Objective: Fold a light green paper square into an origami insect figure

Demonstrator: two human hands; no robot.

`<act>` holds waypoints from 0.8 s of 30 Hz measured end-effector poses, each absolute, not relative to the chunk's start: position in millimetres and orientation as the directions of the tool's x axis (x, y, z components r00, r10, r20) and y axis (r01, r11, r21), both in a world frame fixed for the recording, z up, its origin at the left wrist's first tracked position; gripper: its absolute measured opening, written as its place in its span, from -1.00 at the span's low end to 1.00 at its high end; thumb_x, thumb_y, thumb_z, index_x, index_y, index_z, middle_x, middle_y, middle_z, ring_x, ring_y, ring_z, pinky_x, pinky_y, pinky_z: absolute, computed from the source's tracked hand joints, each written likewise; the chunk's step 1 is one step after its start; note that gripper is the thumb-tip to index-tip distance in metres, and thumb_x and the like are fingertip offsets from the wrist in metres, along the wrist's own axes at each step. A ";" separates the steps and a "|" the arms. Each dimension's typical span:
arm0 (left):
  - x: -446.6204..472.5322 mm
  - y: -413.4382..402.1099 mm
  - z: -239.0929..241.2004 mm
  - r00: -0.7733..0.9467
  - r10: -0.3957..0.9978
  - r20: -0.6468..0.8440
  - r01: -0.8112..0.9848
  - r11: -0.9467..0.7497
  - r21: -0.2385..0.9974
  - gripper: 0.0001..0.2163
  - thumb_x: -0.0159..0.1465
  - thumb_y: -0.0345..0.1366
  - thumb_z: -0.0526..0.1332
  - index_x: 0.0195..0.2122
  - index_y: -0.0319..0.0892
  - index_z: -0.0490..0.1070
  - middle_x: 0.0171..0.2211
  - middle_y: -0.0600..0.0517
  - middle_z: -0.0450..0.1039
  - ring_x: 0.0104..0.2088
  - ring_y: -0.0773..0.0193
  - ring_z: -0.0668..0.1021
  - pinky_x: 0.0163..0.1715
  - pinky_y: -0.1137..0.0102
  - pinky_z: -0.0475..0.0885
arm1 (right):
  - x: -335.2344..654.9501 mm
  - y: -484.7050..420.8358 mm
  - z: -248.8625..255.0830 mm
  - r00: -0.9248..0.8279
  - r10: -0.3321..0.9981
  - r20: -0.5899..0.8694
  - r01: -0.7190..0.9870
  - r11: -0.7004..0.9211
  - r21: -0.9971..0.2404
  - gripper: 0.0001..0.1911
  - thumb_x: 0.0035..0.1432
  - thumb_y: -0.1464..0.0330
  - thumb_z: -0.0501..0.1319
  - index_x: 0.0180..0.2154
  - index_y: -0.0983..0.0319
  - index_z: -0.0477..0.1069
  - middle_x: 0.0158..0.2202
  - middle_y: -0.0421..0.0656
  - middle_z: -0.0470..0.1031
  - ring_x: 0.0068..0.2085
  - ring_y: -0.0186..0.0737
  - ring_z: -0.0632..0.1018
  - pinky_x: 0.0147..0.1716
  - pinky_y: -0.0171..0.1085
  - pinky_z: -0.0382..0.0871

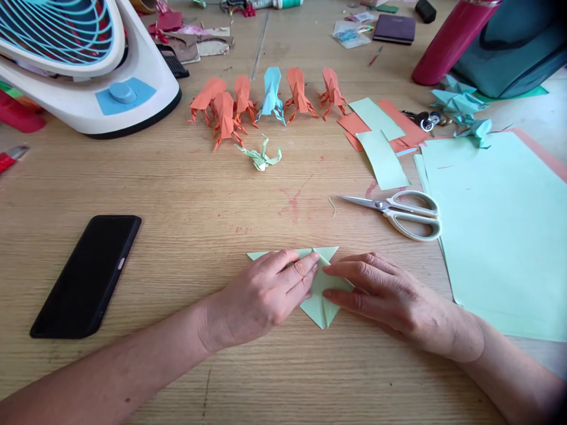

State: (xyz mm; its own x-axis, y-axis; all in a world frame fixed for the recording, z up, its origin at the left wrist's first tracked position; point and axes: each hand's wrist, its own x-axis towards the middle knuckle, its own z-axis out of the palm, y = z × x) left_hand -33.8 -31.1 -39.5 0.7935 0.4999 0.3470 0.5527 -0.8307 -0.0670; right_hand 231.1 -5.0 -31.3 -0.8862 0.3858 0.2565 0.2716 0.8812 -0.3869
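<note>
A pale green sheet of origami paper (319, 304), folded into pointed flaps, lies flat on the wooden table in front of me. My left hand (270, 289) rests on its left part, fingers stretched out and pressing it down, hiding some of the folds. From the right, my right hand (385, 292) touches the paper's right side with fingertips, its fingers apart. Beyond the paper lie white-handled scissors (411, 215), blades pointing left, and a thin green paper scrap (332, 206). A small green folded figure (262, 158) sits farther back.
Several orange folded figures (296, 91) and a blue one (271, 94) stand behind. Large green sheets (500, 236) lie at right, cut paper pieces (384, 159) beside them. A phone (86, 277) lies left, a white fan (146, 77) behind it. A red bottle (456, 41) stands back right.
</note>
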 end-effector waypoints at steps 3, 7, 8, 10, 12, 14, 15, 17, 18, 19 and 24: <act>-34.4 -30.0 -38.7 0.800 0.495 0.340 0.549 -0.832 -0.080 -0.71 0.37 -0.38 0.26 0.06 -0.45 0.48 0.09 -0.20 0.53 -0.04 0.08 0.59 -0.09 0.26 0.64 | 230.5 -4.2 -30.1 -0.886 0.381 0.264 0.262 0.882 -0.392 -0.67 0.40 0.50 0.04 0.05 0.33 0.51 0.13 0.11 0.44 0.06 -0.02 0.47 -0.03 -0.05 0.45; -35.1 -30.5 -37.7 0.798 0.498 0.339 0.554 -0.828 -0.088 -0.72 0.37 -0.37 0.25 0.05 -0.43 0.49 0.12 -0.20 0.50 -0.06 0.09 0.60 -0.12 0.25 0.64 | 229.6 -3.6 -28.5 -0.885 0.376 0.274 0.257 0.885 -0.388 -0.66 0.42 0.49 0.01 0.03 0.34 0.52 0.11 0.12 0.45 0.04 -0.04 0.50 -0.05 -0.07 0.47; -35.2 -30.8 -37.6 0.798 0.501 0.336 0.556 -0.826 -0.089 -0.72 0.37 -0.37 0.25 0.05 -0.42 0.49 0.12 -0.20 0.51 -0.06 0.09 0.59 -0.12 0.25 0.64 | 229.7 -3.7 -28.5 -0.885 0.378 0.272 0.260 0.885 -0.386 -0.65 0.42 0.49 0.01 0.03 0.33 0.52 0.11 0.11 0.46 0.03 -0.05 0.50 -0.05 -0.08 0.48; -35.0 -31.2 -37.4 0.799 0.505 0.327 0.558 -0.825 -0.089 -0.72 0.38 -0.37 0.24 0.05 -0.41 0.49 0.11 -0.19 0.52 -0.05 0.09 0.59 -0.12 0.24 0.64 | 230.3 -3.9 -29.0 -0.883 0.385 0.267 0.270 0.884 -0.382 -0.65 0.43 0.48 0.00 0.03 0.30 0.53 0.11 0.10 0.46 0.03 -0.05 0.51 -0.06 -0.07 0.48; -34.6 -31.3 -37.3 0.800 0.507 0.321 0.557 -0.826 -0.084 -0.72 0.38 -0.37 0.24 0.05 -0.41 0.48 0.10 -0.20 0.52 -0.04 0.09 0.59 -0.12 0.23 0.64 | 231.4 -4.2 -30.2 -0.884 0.392 0.254 0.280 0.880 -0.385 -0.65 0.42 0.48 0.01 0.03 0.29 0.52 0.12 0.10 0.46 0.04 -0.04 0.52 -0.04 -0.06 0.48; -34.3 -31.0 -37.3 0.800 0.507 0.321 0.555 -0.829 -0.073 -0.73 0.38 -0.37 0.23 0.05 -0.42 0.47 0.10 -0.21 0.52 -0.04 0.07 0.59 -0.11 0.22 0.63 | 232.7 -4.6 -31.2 -0.886 0.396 0.241 0.284 0.875 -0.391 -0.65 0.42 0.48 0.00 0.05 0.29 0.51 0.12 0.11 0.46 0.05 -0.02 0.52 -0.03 -0.03 0.48; -34.2 -30.9 -37.5 0.797 0.510 0.325 0.557 -0.828 -0.065 -0.73 0.38 -0.37 0.23 0.05 -0.43 0.46 0.10 -0.22 0.52 -0.05 0.07 0.59 -0.11 0.21 0.63 | 233.3 -4.9 -31.5 -0.888 0.396 0.235 0.284 0.873 -0.397 -0.65 0.42 0.48 0.00 0.06 0.29 0.50 0.12 0.12 0.46 0.06 -0.01 0.52 -0.02 -0.03 0.47; -34.3 -30.7 -38.5 0.796 0.509 0.327 0.553 -0.832 -0.049 -0.75 0.39 -0.38 0.21 0.04 -0.40 0.46 0.12 -0.23 0.50 -0.04 0.08 0.58 -0.10 0.20 0.61 | 234.2 -5.2 -31.9 -0.887 0.405 0.223 0.292 0.865 -0.408 -0.65 0.42 0.47 0.01 0.09 0.27 0.49 0.12 0.11 0.46 0.08 0.01 0.52 -0.01 -0.01 0.47; -34.4 -30.6 -39.3 0.794 0.517 0.321 0.556 -0.830 -0.038 -0.77 0.40 -0.39 0.20 0.03 -0.37 0.46 0.13 -0.22 0.49 -0.05 0.09 0.58 -0.09 0.20 0.61 | 234.4 -5.3 -32.0 -0.885 0.410 0.220 0.294 0.860 -0.417 -0.65 0.42 0.47 0.02 0.08 0.25 0.49 0.13 0.10 0.46 0.08 0.02 0.52 0.00 -0.01 0.46; -34.5 -30.6 -40.0 0.790 0.524 0.318 0.559 -0.829 -0.022 -0.79 0.40 -0.40 0.19 0.02 -0.34 0.46 0.13 -0.20 0.49 -0.05 0.10 0.57 -0.09 0.20 0.60 | 234.6 -5.4 -32.0 -0.880 0.423 0.214 0.304 0.850 -0.430 -0.65 0.42 0.46 0.02 0.08 0.23 0.49 0.13 0.08 0.47 0.09 0.02 0.51 0.01 0.00 0.46; -35.0 -31.0 -40.9 0.781 0.532 0.326 0.566 -0.825 -0.008 -0.77 0.40 -0.45 0.17 0.05 -0.21 0.44 0.12 -0.15 0.50 -0.07 0.15 0.56 -0.10 0.22 0.59 | 234.4 -5.1 -31.4 -0.880 0.438 0.185 0.315 0.827 -0.465 -0.65 0.41 0.46 0.02 0.07 0.17 0.49 0.15 0.05 0.45 0.09 0.04 0.51 0.02 0.03 0.43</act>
State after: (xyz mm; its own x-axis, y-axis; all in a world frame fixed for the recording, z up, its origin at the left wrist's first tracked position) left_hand -35.0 -31.0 -40.9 0.7810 0.5324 0.3263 0.5656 -0.8246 -0.0084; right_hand 234.4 -5.1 -31.4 -0.8797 0.4384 0.1845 0.3148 0.8275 -0.4649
